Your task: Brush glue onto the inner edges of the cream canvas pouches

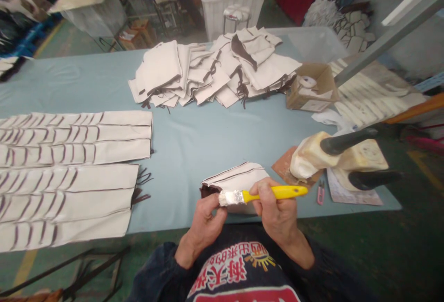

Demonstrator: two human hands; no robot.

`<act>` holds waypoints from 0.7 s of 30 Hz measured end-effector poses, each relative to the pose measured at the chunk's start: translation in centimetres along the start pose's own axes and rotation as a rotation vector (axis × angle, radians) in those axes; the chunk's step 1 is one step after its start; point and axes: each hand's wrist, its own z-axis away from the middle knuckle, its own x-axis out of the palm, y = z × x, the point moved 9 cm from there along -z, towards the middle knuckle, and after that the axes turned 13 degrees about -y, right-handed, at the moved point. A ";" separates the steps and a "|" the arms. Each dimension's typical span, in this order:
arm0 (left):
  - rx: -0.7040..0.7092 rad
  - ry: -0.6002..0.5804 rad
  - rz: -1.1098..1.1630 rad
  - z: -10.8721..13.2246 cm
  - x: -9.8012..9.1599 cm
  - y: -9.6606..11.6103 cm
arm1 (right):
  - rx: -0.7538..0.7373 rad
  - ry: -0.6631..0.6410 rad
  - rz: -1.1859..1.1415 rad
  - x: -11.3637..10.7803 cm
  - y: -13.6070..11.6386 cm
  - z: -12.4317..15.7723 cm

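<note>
My right hand point(275, 212) is closed around the yellow handle of a paintbrush point(287, 192). The brush lies nearly level, its pale, coated bristles pointing left. Directly below it, at the table's front edge, is a cream fabric piece point(236, 179) with dark lines along its top and a dark brown inner edge at its left end. My left hand point(206, 223) pinches that left end, fingertips close beside the bristles. The grip itself is partly hidden, and I cannot tell whether the bristles touch the fabric.
Flat cream pieces point(118, 202) overlap in rows at left. A loose heap of similar pieces point(215, 70) lies at the back. To the right are a cardboard box point(312, 89), stained containers with black handles point(317, 156) and pink snips point(320, 194). A metal post point(385, 38) slants overhead.
</note>
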 end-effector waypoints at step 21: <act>-0.114 -0.068 0.116 0.7 0.7 -1.1 | 0.082 0.082 -0.010 -2.0 0.7 1.7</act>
